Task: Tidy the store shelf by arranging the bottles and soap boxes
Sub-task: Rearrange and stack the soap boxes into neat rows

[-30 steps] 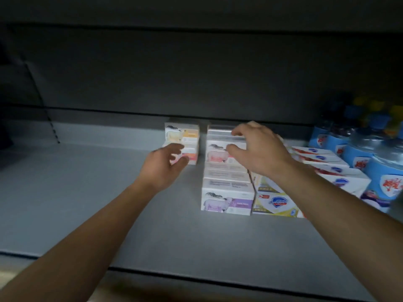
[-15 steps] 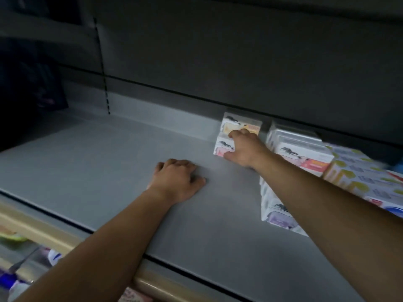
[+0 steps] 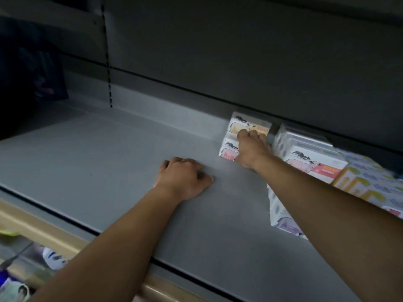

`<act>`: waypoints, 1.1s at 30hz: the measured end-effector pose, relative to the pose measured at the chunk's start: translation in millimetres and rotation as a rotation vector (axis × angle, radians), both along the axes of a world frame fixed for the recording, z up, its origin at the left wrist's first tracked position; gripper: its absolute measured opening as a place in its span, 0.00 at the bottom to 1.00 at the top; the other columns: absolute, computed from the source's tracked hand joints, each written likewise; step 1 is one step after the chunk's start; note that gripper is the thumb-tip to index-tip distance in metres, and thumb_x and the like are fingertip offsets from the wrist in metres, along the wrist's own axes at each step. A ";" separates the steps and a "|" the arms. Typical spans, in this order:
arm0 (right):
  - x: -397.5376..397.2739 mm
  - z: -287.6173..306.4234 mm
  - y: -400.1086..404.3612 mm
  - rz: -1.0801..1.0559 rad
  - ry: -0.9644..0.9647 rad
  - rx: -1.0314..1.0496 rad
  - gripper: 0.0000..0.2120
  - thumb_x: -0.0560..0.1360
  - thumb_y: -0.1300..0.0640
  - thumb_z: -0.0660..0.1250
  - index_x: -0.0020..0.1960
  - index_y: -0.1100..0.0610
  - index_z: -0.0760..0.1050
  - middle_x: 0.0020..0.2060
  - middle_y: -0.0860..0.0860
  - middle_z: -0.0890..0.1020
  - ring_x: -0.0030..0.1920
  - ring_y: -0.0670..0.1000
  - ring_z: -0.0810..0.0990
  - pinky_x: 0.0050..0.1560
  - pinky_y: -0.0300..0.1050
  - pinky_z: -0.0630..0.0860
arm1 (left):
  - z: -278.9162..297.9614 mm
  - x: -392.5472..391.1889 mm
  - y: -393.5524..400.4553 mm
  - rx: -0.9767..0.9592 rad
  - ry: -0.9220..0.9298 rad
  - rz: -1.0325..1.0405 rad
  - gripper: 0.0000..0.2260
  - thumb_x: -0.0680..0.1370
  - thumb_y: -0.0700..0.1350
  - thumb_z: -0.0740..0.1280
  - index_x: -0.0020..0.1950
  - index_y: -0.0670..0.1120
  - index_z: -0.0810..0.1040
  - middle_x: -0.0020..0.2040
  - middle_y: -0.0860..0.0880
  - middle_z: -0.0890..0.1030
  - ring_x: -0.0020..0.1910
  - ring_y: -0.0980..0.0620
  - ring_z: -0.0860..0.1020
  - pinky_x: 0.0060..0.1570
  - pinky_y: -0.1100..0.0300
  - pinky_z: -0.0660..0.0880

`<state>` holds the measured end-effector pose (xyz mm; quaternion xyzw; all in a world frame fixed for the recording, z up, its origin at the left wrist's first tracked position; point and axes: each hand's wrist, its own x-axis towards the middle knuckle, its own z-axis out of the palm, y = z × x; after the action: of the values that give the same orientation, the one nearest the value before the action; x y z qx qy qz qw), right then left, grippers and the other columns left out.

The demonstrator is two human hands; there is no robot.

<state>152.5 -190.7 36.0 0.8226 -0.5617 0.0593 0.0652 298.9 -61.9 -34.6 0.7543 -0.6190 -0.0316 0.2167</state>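
Note:
A short stack of two white soap boxes stands against the back wall of the grey shelf (image 3: 104, 162). The upper soap box (image 3: 245, 125) has a yellow-orange label, the lower soap box (image 3: 227, 149) a pink one. My right hand (image 3: 253, 149) reaches in from the right and grips the front of this stack, fingers curled over the lower box's top and thumb low at its front. My left hand (image 3: 185, 177) rests on the bare shelf in front and to the left, fingers curled under, holding nothing. No bottles are in view.
To the right of my right arm stands a taller pile of white soap boxes (image 3: 311, 158), then boxes with a yellow pattern (image 3: 366, 184). A purple-labelled box (image 3: 283, 223) sits at the pile's base. The shelf below holds blurred packets (image 3: 52, 258).
My view swung left, putting the bottles out of sight. My right hand left the tall pile and took hold of the small two-box stack. My left hand dropped from that stack onto the shelf.

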 end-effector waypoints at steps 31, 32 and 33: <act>-59.0 34.0 90.6 0.209 -0.754 0.427 0.27 0.68 0.30 0.63 0.47 0.53 0.81 0.40 0.45 0.86 0.39 0.47 0.86 0.50 0.47 0.81 | 43.4 -6.9 26.0 0.017 1.465 0.012 0.25 0.74 0.67 0.62 0.40 0.45 0.78 0.26 0.46 0.76 0.21 0.52 0.73 0.22 0.67 0.69; -58.7 34.4 89.8 0.173 -0.788 0.480 0.30 0.67 0.29 0.63 0.48 0.55 0.82 0.41 0.47 0.86 0.41 0.49 0.86 0.52 0.51 0.82 | 43.4 -6.8 26.1 0.042 1.451 0.001 0.27 0.73 0.69 0.61 0.41 0.45 0.78 0.26 0.46 0.76 0.21 0.52 0.72 0.22 0.68 0.68; -57.9 34.6 90.0 0.157 -0.805 0.501 0.31 0.66 0.30 0.64 0.48 0.57 0.82 0.42 0.49 0.86 0.42 0.51 0.86 0.53 0.53 0.82 | 43.3 -6.7 25.9 0.063 1.449 -0.009 0.28 0.73 0.70 0.60 0.41 0.44 0.78 0.26 0.46 0.75 0.21 0.52 0.72 0.22 0.67 0.68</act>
<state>94.6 -100.7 70.6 0.7645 -0.4757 0.2409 -0.3623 292.2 -36.1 8.6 0.5473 -0.3220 -0.5422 0.5503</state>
